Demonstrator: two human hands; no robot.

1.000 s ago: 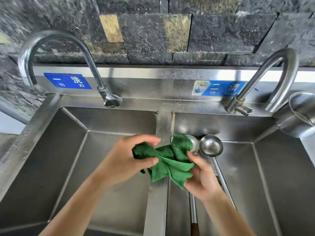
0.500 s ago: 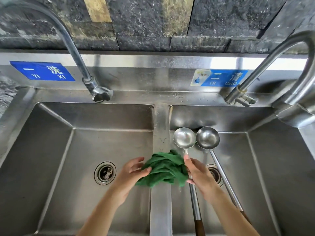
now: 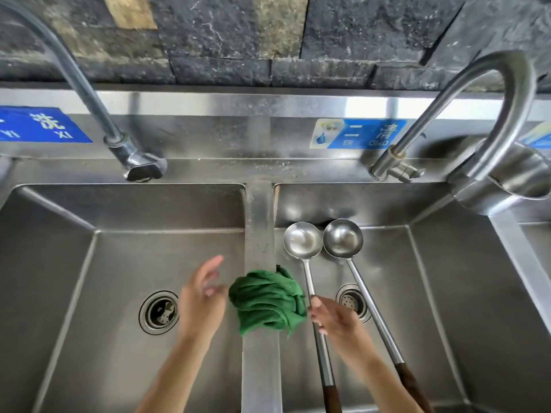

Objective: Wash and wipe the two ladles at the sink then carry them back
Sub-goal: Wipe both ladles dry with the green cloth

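Two steel ladles with dark wooden grips lie side by side in the right basin, bowls toward the back wall: the left ladle (image 3: pixel 302 241) and the right ladle (image 3: pixel 343 238). A crumpled green cloth (image 3: pixel 268 302) lies on the divider (image 3: pixel 259 210) between the basins. My right hand (image 3: pixel 334 318) is on the left ladle's handle just right of the cloth, with fingers and thumb curled over the shaft. Over the left basin my left hand (image 3: pixel 202 299) hovers with fingers spread, a small gap away from the cloth.
Each basin has a drain, the left drain (image 3: pixel 159 312) and the right drain (image 3: pixel 351 301). A gooseneck tap (image 3: pixel 137 165) stands behind the left basin, another tap (image 3: pixel 489 93) behind the right. A steel pot (image 3: pixel 507 180) sits at the right rim.
Both hands have let go of the green cloth, which now rests on the divider. My left hand drew back to the left; my right hand shifted onto the left ladle's handle.
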